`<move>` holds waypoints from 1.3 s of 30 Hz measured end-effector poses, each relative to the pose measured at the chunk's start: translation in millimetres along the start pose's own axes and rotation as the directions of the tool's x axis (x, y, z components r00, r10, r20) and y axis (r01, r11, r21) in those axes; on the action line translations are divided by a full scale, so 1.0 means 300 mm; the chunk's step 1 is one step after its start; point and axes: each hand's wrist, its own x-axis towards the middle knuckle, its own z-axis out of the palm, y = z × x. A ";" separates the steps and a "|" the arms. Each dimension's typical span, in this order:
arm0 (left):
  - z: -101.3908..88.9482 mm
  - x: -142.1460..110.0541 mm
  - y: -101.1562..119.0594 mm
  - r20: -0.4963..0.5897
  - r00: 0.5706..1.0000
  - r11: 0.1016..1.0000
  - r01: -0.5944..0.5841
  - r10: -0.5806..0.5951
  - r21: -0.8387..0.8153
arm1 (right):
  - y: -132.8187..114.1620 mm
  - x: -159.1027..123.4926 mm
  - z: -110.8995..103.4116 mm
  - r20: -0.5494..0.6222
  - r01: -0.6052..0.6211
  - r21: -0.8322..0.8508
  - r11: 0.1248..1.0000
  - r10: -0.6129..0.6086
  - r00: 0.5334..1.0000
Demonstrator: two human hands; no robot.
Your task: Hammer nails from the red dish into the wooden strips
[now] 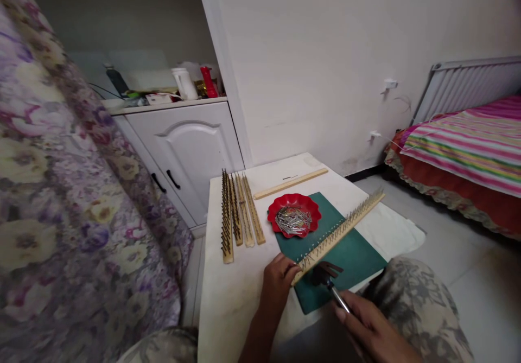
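Observation:
My left hand [280,277] is closed in a pinch at the near end of a wooden strip [345,225] studded with upright nails. Whatever lies between its fingertips is too small to make out. The strip slants across a green mat [354,254], its far end reaching past the mat's edge. In my right hand [368,319] is a claw hammer [328,275], gripped by its metal handle, with its head low over the mat beside the strip. A red scalloped dish [275,227] full of loose nails sits at the mat's far left corner.
Several nail-studded strips [227,224] lie at the table's left. A bare wooden strip [291,184] and loose nails [290,178] are at the back of the white table [236,292]. Around it are a floral curtain [49,200], a cabinet [191,157] and a bed [468,135].

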 end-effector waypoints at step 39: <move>-0.014 -0.020 -0.010 0.005 0.999 0.999 0.034 -0.034 -0.041 | 0.086 -0.002 -0.016 0.036 -0.105 0.060 0.993 0.103 0.994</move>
